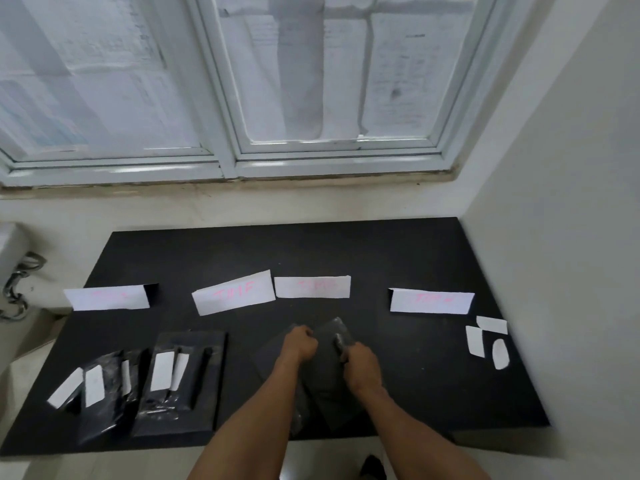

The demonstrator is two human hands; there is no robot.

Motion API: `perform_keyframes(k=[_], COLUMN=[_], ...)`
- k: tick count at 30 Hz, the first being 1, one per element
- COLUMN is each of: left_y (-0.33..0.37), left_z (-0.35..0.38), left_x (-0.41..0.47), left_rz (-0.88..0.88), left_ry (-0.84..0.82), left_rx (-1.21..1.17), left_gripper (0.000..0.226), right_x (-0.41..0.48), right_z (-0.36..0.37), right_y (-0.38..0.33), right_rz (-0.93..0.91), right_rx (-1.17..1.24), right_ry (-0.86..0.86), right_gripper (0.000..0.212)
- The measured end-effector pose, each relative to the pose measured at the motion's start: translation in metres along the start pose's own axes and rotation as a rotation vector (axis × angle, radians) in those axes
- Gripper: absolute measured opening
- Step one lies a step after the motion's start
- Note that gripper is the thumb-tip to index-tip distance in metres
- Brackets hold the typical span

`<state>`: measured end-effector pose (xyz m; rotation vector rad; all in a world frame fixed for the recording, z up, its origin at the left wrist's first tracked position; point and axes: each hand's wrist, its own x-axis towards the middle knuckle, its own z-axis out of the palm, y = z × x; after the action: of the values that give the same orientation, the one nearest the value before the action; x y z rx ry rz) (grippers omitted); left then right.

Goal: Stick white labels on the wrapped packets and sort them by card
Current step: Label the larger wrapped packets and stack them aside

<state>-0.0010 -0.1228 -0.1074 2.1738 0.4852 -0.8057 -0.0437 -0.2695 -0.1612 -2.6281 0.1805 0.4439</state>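
Both hands worked at the middle of the black surface (398, 258), below the row of four white cards (313, 286) with faint pink writing. The left hand (300, 342) was closed in a fist on the upper left edge of a dark wrapped packet (329, 382), and the right hand (360, 368) had its grip clamped on the same packet's right side, near a shiny spot in the wrap. The packet lay tilted, just under the third card. To the left, a pile of labelled packets (162, 375) sat on a dark tray below the first two cards. Three loose white labels (475, 341) lay near the surface's right edge.
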Motion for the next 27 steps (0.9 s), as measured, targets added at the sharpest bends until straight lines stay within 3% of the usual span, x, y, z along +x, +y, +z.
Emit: perform_keyframes(k=[3,6,9,12,19,23,27], left_y=[0.022,0.049,0.082,0.113,0.153,0.164,0.168], left_z=[0.022,0.052,0.085,0.119,0.183,0.204,0.208], left_x=[0.005,0.01,0.011,0.006,0.009,0.007,0.006], left_rz=[0.014,0.054,0.045,0.045,0.041,-0.01,-0.045], left_ry=[-0.016,-0.044,-0.138,-0.248,-0.245,-0.278,-0.348], left_rx=[-0.024,-0.128,-0.268,-0.335,-0.451,-0.429,-0.431], left_gripper=[0.036,0.018,0.021,0.021,0.028,0.024,0.024], right_x=[0.001,0.005,0.012,0.012,0.004,-0.001,-0.005], right_z=[-0.017,-0.044,-0.069,-0.09,-0.112,-0.119,-0.126], right_y=[0.021,0.038,0.063,0.093,0.164,0.21,0.25], right_rz=[0.095,0.18,0.194,0.182,0.268,0.558,0.737], right_rx=[0.354,0.695,0.836,0.848,0.684,0.596,0.507], right_ry=[0.083,0.118,0.128,0.149,0.255,0.48,0.538], right_gripper=[0.012,0.027,0.031,0.029,0.016,0.016,0.027])
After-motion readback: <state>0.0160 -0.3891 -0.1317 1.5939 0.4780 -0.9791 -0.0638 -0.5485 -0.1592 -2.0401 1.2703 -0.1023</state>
